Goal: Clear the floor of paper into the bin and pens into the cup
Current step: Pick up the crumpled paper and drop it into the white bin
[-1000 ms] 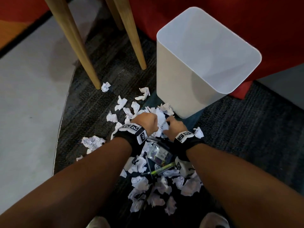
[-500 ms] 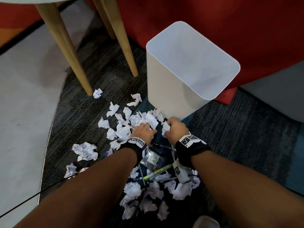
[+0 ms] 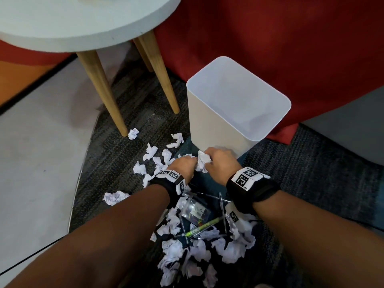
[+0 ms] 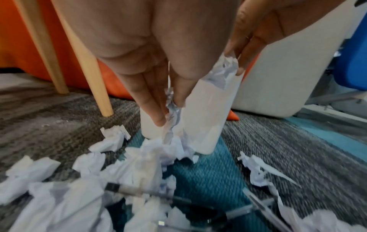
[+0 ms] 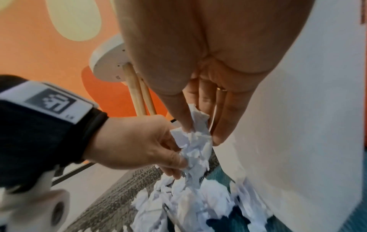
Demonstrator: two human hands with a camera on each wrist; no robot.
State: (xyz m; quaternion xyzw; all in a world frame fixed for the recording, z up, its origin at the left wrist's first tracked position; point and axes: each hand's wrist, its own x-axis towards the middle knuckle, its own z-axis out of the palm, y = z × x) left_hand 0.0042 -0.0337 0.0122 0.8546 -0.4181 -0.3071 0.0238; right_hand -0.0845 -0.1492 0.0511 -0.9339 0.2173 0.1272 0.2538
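Carpet by bin (image 3: 209,121) — both hands pinching crumpled paper (image 3: 202,163) between them, left (image 3: 184,165), right (image 3: 220,165).

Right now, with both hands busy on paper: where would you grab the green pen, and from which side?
Probably mid-barrel, from above. The green pen lies flat on the carpet, slanted, its upper end bare and its lower end among crumpled paper and dark pens. A thumb-and-finger pinch across the bare barrel near the clear cup looks easiest; the right hand is nearer.

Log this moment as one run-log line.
left hand: gripping crumpled paper | right hand: gripping it too | bin: upright, looks empty | pens: on floor
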